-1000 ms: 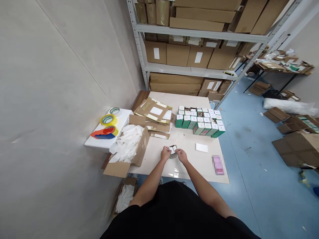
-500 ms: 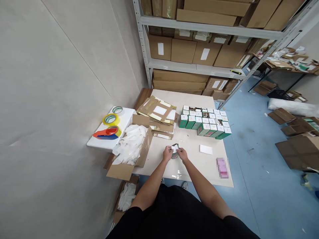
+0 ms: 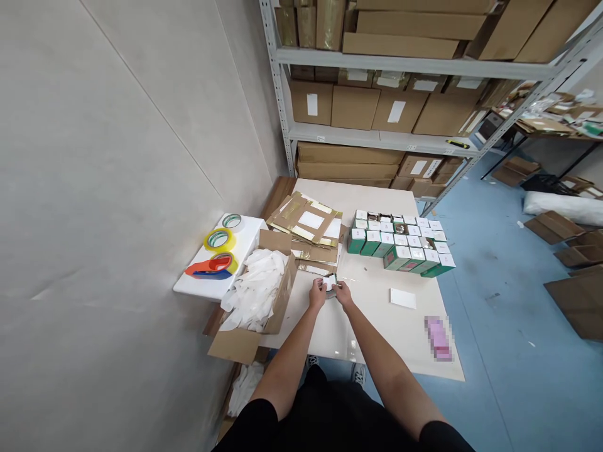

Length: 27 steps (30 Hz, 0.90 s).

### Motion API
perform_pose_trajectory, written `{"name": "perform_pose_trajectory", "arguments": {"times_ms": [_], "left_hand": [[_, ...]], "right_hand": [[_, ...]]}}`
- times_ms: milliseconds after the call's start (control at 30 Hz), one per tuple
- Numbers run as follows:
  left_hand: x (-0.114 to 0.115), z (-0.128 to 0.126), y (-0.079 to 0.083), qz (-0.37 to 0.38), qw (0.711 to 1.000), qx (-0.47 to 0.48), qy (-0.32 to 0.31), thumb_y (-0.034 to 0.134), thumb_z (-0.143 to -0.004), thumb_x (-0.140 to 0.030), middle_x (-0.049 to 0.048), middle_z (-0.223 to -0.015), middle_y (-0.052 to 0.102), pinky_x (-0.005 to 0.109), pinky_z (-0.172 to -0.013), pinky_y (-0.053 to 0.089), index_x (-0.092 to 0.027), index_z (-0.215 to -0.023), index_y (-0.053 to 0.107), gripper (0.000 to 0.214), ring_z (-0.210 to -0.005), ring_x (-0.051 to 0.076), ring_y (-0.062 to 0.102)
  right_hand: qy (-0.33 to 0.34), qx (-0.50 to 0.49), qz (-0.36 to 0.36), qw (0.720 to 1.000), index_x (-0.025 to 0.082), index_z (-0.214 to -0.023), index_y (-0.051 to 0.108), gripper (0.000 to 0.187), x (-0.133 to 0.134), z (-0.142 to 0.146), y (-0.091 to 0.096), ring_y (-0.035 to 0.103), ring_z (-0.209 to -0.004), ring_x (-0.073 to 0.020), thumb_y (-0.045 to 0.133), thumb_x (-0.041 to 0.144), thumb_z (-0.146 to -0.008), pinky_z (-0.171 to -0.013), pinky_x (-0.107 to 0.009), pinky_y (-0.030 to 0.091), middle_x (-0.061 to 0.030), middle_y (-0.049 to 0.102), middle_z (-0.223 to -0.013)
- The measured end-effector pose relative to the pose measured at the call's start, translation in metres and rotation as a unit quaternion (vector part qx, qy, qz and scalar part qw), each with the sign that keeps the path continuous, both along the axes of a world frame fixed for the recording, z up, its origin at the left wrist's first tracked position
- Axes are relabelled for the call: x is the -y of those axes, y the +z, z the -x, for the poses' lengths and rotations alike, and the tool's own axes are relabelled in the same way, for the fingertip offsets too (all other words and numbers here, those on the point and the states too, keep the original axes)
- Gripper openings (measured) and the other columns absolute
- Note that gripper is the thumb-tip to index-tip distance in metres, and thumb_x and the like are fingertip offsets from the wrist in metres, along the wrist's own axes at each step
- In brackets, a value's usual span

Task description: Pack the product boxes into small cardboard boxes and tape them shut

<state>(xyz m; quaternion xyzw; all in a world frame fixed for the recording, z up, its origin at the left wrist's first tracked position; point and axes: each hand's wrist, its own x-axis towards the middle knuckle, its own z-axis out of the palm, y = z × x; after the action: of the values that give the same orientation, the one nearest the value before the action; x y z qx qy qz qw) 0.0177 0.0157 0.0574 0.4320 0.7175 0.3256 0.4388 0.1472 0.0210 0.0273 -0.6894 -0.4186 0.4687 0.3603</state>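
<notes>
Near the middle of the table, my left hand and my right hand close on opposite sides of a small box. White flaps show at its top, with a dark green edge on the far right side. My fingers partly cover it, and what is inside cannot be made out. Beyond my right hand stand rows of green and white boxes, most with white tops and a few open. A flat white box or pad lies to the right.
Flattened cardboard is piled behind my hands. At left, a carton holds white wrapping material. Tape rolls and a red-and-blue tape dispenser rest on a white stand. A pixelated pink item lies right; shelving stands behind.
The camera view has shifted, so the table and shelves sit lower and further right. Both hands stay on the small box, whose white flaps have changed position slightly.
</notes>
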Motion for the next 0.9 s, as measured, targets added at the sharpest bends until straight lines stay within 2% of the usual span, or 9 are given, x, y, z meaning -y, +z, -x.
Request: {"name": "perform_pose_trajectory", "arguments": {"times_ms": [100,233,400,500,600,700,800,900], "left_hand": [[0.007,-0.003,0.009,-0.005,0.999,-0.048,0.021,0.059,-0.095,-0.027,0.0112,-0.133,0.068,0.035,-0.104,0.049,-0.022,-0.123,0.060,0.029,-0.119,0.023,0.067],[0.015,-0.011,0.033,-0.080,0.992,-0.088,0.051,0.056,-0.094,-0.026,0.0103,-0.136,0.064,0.037,-0.112,0.045,-0.024,-0.124,0.061,0.031,-0.130,0.024,0.059],[0.028,-0.031,0.072,-0.184,0.976,-0.103,0.047,0.053,-0.093,-0.022,0.0073,-0.139,0.063,0.038,-0.118,0.040,-0.027,-0.120,0.063,0.029,-0.138,0.023,0.053],[0.038,-0.044,0.088,-0.215,0.971,-0.097,0.038,0.055,-0.093,-0.023,0.0068,-0.148,0.059,0.039,-0.118,0.041,-0.028,-0.123,0.064,0.031,-0.142,0.024,0.050],[0.052,-0.057,0.093,-0.241,0.966,-0.085,0.035,0.056,-0.093,-0.025,0.0069,-0.150,0.058,0.039,-0.118,0.042,-0.028,-0.126,0.065,0.034,-0.142,0.024,0.051],[0.069,-0.068,0.093,-0.246,0.966,-0.064,0.041,0.056,-0.094,-0.026,0.0073,-0.148,0.060,0.040,-0.117,0.044,-0.027,-0.129,0.065,0.036,-0.141,0.024,0.053],[0.087,-0.071,0.097,-0.237,0.969,-0.025,0.065,0.058,-0.094,-0.029,0.0093,-0.147,0.062,0.040,-0.110,0.050,-0.025,-0.126,0.068,0.034,-0.137,0.025,0.057],[0.100,-0.060,0.107,-0.234,0.965,0.028,0.116,0.060,-0.094,-0.036,0.0136,-0.145,0.063,0.039,-0.098,0.057,-0.022,-0.117,0.073,0.030,-0.130,0.027,0.062]], "right_hand": [[-0.003,-0.003,0.034,0.999,0.020,-0.116,0.071,0.051,0.006,-0.011,0.007,0.074,-0.095,-0.0249,0.068,0.049,-0.075,-0.086,-0.036,0.056,-0.0075,0.078,-0.099],[-0.021,-0.011,0.055,0.998,0.020,-0.124,0.070,0.057,0.022,-0.034,0.016,0.071,-0.113,-0.0288,0.070,0.047,-0.074,-0.099,-0.041,0.053,-0.0135,0.075,-0.118],[-0.027,-0.056,0.003,0.998,0.020,-0.122,0.071,0.057,0.043,-0.074,0.033,0.073,-0.111,-0.0305,0.071,0.049,-0.073,-0.096,-0.043,0.056,-0.0151,0.074,-0.122],[-0.026,-0.087,-0.049,0.995,0.021,-0.120,0.072,0.055,0.055,-0.100,0.046,0.072,-0.113,-0.0306,0.069,0.051,-0.074,-0.099,-0.044,0.056,-0.0148,0.073,-0.128],[-0.022,-0.105,-0.073,0.991,0.022,-0.121,0.071,0.056,0.066,-0.122,0.057,0.071,-0.115,-0.0316,0.068,0.053,-0.075,-0.102,-0.046,0.055,-0.0148,0.070,-0.134],[-0.007,-0.111,-0.093,0.989,0.023,-0.122,0.071,0.055,0.076,-0.132,0.066,0.070,-0.118,-0.0316,0.067,0.055,-0.078,-0.101,-0.045,0.055,-0.0141,0.069,-0.137],[0.026,-0.117,-0.102,0.988,0.023,-0.124,0.071,0.055,0.081,-0.127,0.076,0.070,-0.117,-0.0305,0.066,0.057,-0.081,-0.099,-0.043,0.057,-0.0136,0.069,-0.138],[0.062,-0.129,-0.111,0.983,0.023,-0.124,0.071,0.053,0.078,-0.109,0.089,0.070,-0.115,-0.0297,0.066,0.056,-0.082,-0.099,-0.043,0.056,-0.0133,0.070,-0.136]]}}
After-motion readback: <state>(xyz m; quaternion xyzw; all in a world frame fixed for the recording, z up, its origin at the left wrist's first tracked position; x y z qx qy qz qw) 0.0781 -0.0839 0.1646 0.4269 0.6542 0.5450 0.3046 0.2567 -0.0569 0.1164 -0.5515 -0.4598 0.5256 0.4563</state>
